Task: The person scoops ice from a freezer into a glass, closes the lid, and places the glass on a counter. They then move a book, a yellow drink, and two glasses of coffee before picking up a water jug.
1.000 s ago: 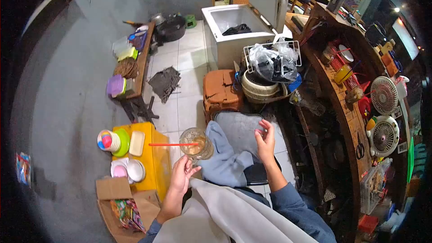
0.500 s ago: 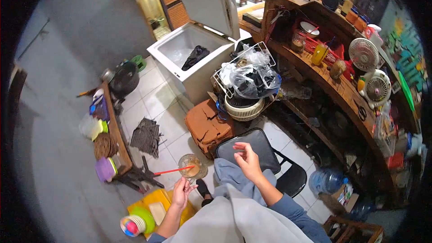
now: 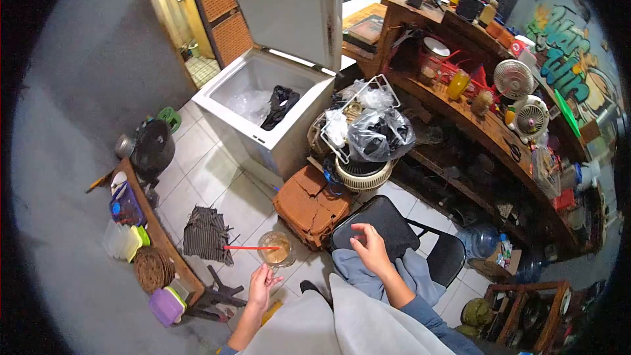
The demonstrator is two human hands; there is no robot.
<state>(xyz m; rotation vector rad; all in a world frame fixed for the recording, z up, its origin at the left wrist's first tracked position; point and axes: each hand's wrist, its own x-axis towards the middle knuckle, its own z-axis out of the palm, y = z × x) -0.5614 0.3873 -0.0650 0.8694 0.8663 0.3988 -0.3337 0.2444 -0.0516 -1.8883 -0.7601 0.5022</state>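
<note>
A glass mug holding a pale brown drink hangs over the tiled floor, and its handle is in the closed fingers of my left hand. Out of the mug, a red straw sticks toward the left. My right hand has nothing in it; its fingers are curved and apart, above the black chair seat. Grey cloth lies beneath my right forearm. Ahead stands an open chest freezer, with a black plastic bag and ice-like clear bags inside.
A cracked brown stool stands between the freezer and the chair. Beside it, plastic bags and a wire rack top a cream basket. To the left are a low wooden bench and a striped mat. A curved wooden counter runs along the right.
The view has shifted, bringing more of the freezer's inside and the wooden rack at lower right into sight. My left hand still holds the mug; my right hand stays free.
</note>
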